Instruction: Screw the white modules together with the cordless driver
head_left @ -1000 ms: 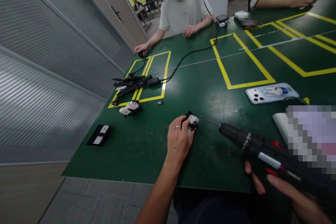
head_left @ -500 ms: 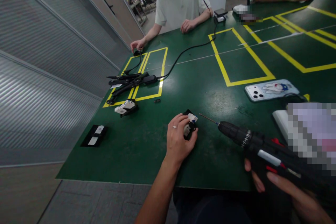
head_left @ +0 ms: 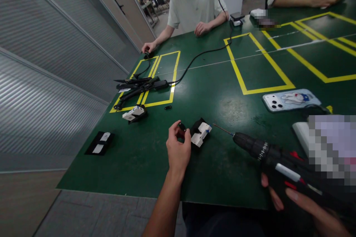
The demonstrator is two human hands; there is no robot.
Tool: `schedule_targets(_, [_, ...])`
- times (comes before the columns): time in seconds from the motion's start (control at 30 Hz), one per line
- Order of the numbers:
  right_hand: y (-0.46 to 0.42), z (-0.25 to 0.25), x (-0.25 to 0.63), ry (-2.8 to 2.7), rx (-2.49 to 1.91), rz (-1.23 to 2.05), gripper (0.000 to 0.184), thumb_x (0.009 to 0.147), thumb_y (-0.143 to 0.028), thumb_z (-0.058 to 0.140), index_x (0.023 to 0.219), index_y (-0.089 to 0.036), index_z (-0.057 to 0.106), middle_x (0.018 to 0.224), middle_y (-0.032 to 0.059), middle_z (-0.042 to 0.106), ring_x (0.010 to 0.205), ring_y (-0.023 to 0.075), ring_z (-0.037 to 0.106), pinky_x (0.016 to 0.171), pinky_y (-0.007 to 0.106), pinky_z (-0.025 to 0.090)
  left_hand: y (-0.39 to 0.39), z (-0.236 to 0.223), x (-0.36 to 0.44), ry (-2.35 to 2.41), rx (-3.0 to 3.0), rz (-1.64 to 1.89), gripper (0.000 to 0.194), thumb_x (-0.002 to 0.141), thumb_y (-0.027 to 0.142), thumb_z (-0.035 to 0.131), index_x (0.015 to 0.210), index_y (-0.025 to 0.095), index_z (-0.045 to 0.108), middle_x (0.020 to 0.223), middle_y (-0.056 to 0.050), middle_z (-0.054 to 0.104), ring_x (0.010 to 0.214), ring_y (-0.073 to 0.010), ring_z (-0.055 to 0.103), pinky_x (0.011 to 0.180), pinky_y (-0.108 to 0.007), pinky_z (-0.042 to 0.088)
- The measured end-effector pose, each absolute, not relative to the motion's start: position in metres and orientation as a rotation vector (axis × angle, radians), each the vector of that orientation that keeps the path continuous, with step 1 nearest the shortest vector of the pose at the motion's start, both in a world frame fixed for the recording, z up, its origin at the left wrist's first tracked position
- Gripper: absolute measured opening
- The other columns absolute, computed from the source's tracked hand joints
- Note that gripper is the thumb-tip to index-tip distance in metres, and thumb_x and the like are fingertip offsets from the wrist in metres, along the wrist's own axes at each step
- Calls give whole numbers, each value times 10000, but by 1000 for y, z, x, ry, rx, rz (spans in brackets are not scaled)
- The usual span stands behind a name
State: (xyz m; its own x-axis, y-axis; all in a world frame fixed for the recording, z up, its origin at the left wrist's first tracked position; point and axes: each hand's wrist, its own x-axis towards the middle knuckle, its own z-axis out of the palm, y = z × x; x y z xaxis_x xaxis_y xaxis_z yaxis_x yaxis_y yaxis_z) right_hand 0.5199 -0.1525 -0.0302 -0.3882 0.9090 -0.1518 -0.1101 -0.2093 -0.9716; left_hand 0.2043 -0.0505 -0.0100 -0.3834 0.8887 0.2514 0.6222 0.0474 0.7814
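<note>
Between the thumb and fingers of my left hand (head_left: 178, 152) is a small black part (head_left: 182, 126), pinched a little above the table. Just right of that hand lies a white-and-black device (head_left: 201, 134) with a bit of blue at its edge. My right hand (head_left: 300, 202) is wrapped round the grip of a black cordless drill (head_left: 256, 148), partly out of sight behind it. The drill's long thin bit (head_left: 222, 129) points left, its tip near the device's right side.
A similar white-and-black device (head_left: 135, 114), a black pad (head_left: 100, 143) with white patches and a small black piece (head_left: 168, 107) lie leftward. Beyond are black tools with a cable (head_left: 143, 89). At right lies a phone (head_left: 290, 100). A person (head_left: 197, 7) sits opposite.
My left hand has lifted the small black part off the device and moved left with it, uncovering the white body. The drill stays in my right hand, nearly still.
</note>
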Motion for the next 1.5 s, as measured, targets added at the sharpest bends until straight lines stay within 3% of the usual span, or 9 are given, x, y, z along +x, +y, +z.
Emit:
schedule_targets(0.3, [-153,-35,526,-1340,-1029,1697,270,1042,-375,412,1171,-178,543,885,87,531,723,230,552,743,308,467,-47,-16,190,2034,1292,1296,278,854,231,480,1089,202,627,813,-29,599,648,-132,531,583,-253,427])
schedule_targets(0.53, [-152,-19,514,-1177,-1093,1675,298,993,-427,518,1115,-161,572,800,80,526,652,220,537,631,290,428,-44,-32,177,1939,1265,1251,376,834,212,409,1116,187,657,810,-45,596,653,-135,548,571,-247,454])
schedule_targets(0.63, [-152,-18,513,-1176,-1077,1711,330,996,-447,494,1121,-152,571,743,85,520,639,237,534,600,299,395,-39,-33,166,1903,1304,1248,390,844,226,413,1159,180,639,883,-59,612,726,-138,581,634,-255,486])
schedule_targets(0.83, [-151,-15,513,-1195,-1109,1702,331,997,-449,503,1138,-153,550,769,79,523,669,230,533,649,302,405,-3,-13,117,1846,1492,1161,449,783,289,602,1211,153,588,984,-88,685,899,-188,641,841,-337,501])
schedule_targets(1.13, [-153,-27,514,-1264,-1059,1667,292,1023,-408,465,1120,-163,591,882,86,539,682,209,544,686,289,445,55,-25,79,1836,1811,911,207,754,280,607,870,159,728,917,-79,684,793,-190,615,777,-327,484])
schedule_targets(1.33, [-157,-46,530,-1392,-1114,1666,278,1036,-396,426,1217,-216,538,895,77,535,756,242,559,817,341,472,47,-36,68,1907,1911,865,256,800,323,563,936,175,722,930,-69,625,826,-191,581,737,-300,461])
schedule_targets(1.5, [-158,-39,528,-1356,-1125,1666,257,1029,-383,445,1193,-215,550,960,83,533,774,241,557,816,327,483,43,-29,70,1973,1940,896,320,817,341,547,1053,168,677,958,-66,582,688,-144,509,676,-280,447])
